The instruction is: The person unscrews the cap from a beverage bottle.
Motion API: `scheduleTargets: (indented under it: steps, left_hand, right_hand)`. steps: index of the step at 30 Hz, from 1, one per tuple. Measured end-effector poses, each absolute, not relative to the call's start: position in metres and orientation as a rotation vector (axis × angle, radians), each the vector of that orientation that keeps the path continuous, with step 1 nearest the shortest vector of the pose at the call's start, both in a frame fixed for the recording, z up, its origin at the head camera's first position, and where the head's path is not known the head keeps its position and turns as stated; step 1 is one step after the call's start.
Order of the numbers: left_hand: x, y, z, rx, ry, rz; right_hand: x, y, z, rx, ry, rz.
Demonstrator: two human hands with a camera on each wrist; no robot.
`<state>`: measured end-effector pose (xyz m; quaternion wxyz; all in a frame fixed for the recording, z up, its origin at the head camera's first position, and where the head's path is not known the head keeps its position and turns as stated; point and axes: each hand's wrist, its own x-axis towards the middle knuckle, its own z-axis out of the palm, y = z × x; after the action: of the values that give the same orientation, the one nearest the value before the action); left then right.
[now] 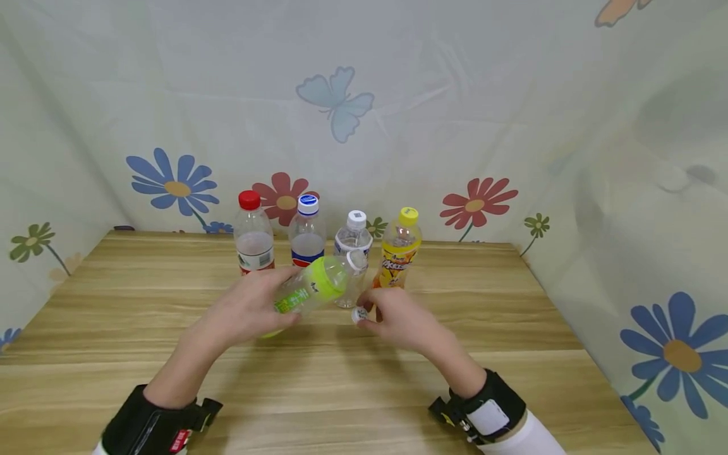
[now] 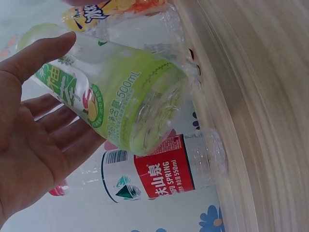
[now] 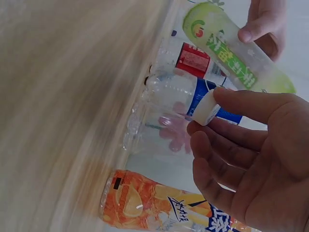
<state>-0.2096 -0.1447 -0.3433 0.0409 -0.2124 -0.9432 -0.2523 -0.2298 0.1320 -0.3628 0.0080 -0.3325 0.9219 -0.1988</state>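
My left hand (image 1: pixel 250 306) grips a green-labelled plastic bottle (image 1: pixel 313 287) round its body. That bottle is tilted, its uncapped mouth pointing to the upper right, and its base shows close in the left wrist view. Between thumb and fingertips, my right hand (image 1: pixel 400 319) pinches a white bottle cap (image 3: pixel 206 107). The cap is just below and to the right of the green bottle's mouth. Behind the hands stand a red-capped bottle (image 1: pixel 254 237), a blue-and-white-capped bottle (image 1: pixel 308 240), a clear white-capped bottle (image 1: pixel 354 237) and a yellow-capped bottle (image 1: pixel 400 249).
The four capped bottles form a row toward the back of the wooden table (image 1: pixel 318 404). A pale curtain (image 1: pixel 432 114) printed with flowers and a butterfly hangs behind the table and along its sides.
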Motion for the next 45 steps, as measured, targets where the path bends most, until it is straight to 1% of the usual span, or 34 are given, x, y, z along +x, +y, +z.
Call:
scheduleTargets:
  steps: [17, 27, 37, 45]
  left_hand:
    - [-0.207, -0.14, -0.343, -0.67, -2.864, -0.861]
    - [-0.206, -0.139, -0.344, -0.679, -2.851, -0.885]
    - [-0.206, -0.137, -0.345, -0.68, -2.86, -0.899]
    - [-0.204, -0.132, -0.344, -0.721, -2.84, -0.96]
  right_hand:
    - [-0.233, 0.103, -0.377, -1.098, 2.76, -0.142]
    - [-0.234, 0.094, -0.382, -1.109, 2.797, -0.036]
    - [-0.235, 0.1, -0.379, -1.044, 2.831, -0.195]
    - [-0.228, 0.111, -0.365, -1.136, 2.764, -0.743]
